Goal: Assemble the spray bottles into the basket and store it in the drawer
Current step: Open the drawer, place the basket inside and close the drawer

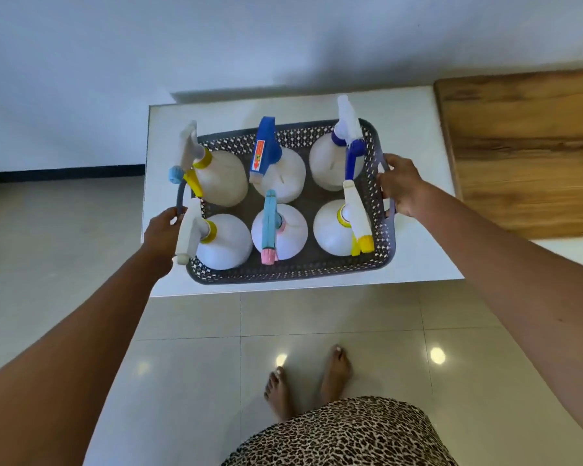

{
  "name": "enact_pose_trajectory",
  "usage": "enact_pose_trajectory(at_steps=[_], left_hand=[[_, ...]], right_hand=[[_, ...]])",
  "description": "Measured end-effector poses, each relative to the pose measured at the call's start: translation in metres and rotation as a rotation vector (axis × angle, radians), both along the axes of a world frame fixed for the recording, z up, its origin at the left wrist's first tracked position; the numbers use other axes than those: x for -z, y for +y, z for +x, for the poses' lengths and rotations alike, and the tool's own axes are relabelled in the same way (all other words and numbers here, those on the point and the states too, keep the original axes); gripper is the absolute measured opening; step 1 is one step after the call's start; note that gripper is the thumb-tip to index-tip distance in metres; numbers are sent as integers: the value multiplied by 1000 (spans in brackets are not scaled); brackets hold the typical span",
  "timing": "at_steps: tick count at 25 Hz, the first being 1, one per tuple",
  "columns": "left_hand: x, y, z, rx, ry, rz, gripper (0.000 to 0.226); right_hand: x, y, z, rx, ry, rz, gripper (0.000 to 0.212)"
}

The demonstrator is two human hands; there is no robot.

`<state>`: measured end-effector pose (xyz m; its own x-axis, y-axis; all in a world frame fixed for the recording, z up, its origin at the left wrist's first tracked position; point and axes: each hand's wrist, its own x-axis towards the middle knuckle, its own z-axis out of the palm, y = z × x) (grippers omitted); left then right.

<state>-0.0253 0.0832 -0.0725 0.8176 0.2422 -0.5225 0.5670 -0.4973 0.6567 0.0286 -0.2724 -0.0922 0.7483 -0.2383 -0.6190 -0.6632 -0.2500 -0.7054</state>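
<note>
A grey perforated basket (pixel 283 274) sits on a small white table (pixel 414 260). Several white spray bottles stand upright inside it in two rows, among them one with a blue trigger head (pixel 265 149), one with a light-blue and pink head (pixel 269 227) and one with a yellow nozzle (pixel 359 220). My left hand (pixel 162 233) grips the basket's left handle. My right hand (pixel 401 186) grips the right handle. Whether the basket is touching the table top or just above it, I cannot tell.
A wooden surface (pixel 532 153) lies to the right of the table. A white wall stands behind it. Glossy floor tiles (pixel 196 381) spread below, with my bare feet (pixel 310 381) close to the table's front edge.
</note>
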Motion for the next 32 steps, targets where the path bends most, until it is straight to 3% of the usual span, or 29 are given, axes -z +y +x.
enact_pose_trajectory(at_steps=[6, 14, 18, 21, 23, 25, 27, 30, 32], left_hand=[[-3, 1, -1, -27, -27, -68, 15], [11, 2, -7, -137, -138, -112, 35], [32, -8, -43, -507, -230, -232, 32], [47, -16, -92, -850, -267, -366, 10], [55, -28, -138, -914, -232, -436, 7], [59, -39, -179, -884, -81, -572, 12], [72, -48, -207, -832, 140, -780, 33], [92, -48, -226, -860, 273, -1011, 62], [120, -45, -232, -912, 293, -1096, 74]], right_hand=[[11, -3, -10, 76, 6, 25, 37], [28, -1, -9, 33, -111, -134, 35], [22, 10, -65, 221, -283, -225, 29], [24, 17, -129, 472, -432, -222, 16], [29, 32, -173, 560, -439, -138, 10], [36, 51, -216, 585, -353, 4, 14], [52, 72, -247, 615, -169, 214, 14], [72, 100, -272, 687, 126, 562, 48], [98, 115, -277, 757, 192, 738, 68]])
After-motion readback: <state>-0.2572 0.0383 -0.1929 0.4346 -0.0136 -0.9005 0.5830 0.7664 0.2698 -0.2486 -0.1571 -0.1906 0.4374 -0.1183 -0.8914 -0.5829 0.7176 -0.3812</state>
